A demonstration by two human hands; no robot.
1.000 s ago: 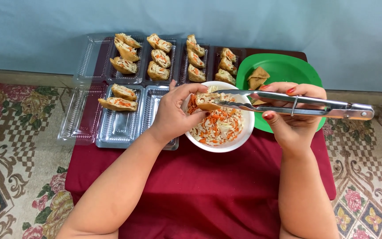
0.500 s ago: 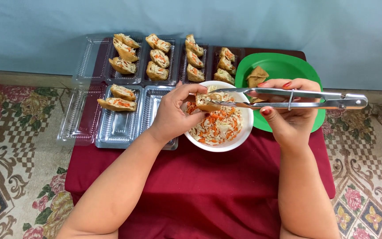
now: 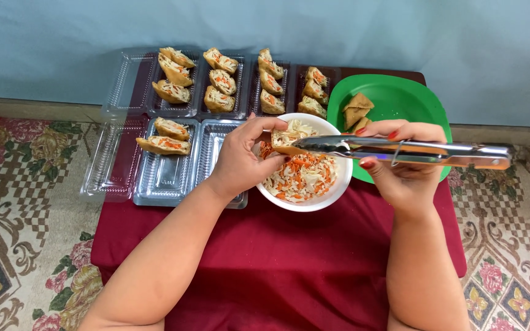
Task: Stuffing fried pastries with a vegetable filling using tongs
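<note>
1. Since half a second ago little has shifted: the tongs point(image 3: 400, 150) sit a touch lower and more level over the bowl, and the tofu pocket has stayed at the bowl's far rim.
2. That tofu pocket point(image 3: 284, 142) is held over the far-left edge of the white bowl point(image 3: 332, 196), open side turned toward the tongs, likely so loose filling drops back into the bowl.
3. The left hand point(image 3: 240, 160) has its fingers point(image 3: 265, 125) closed around the pocket, thumb below and fingertips above, which props it steady.
4. The right hand point(image 3: 403, 175) has its fingers wrapped around the tongs near mid-length, squeezing them nearly shut; their tips meet the pocket's mouth. I cannot tell whether filling is pinched between them.
5. Shredded cabbage and carrot point(image 3: 302, 175) fills the bowl, directly under both hands.
6. A green plate point(image 3: 394, 98) just beyond the right hand holds unfilled pockets point(image 3: 356, 110), within easy reach.
7. Clear plastic trays point(image 3: 167, 178) line the left and far side; the far ones hold rows of stuffed pockets point(image 3: 219, 79), the near one holds two, and the tray next to the bowl has none.
8. Everything rests on a dark red cloth point(image 3: 277, 263) over the low tabletop, with patterned carpet point(image 3: 26, 214) around.
</note>
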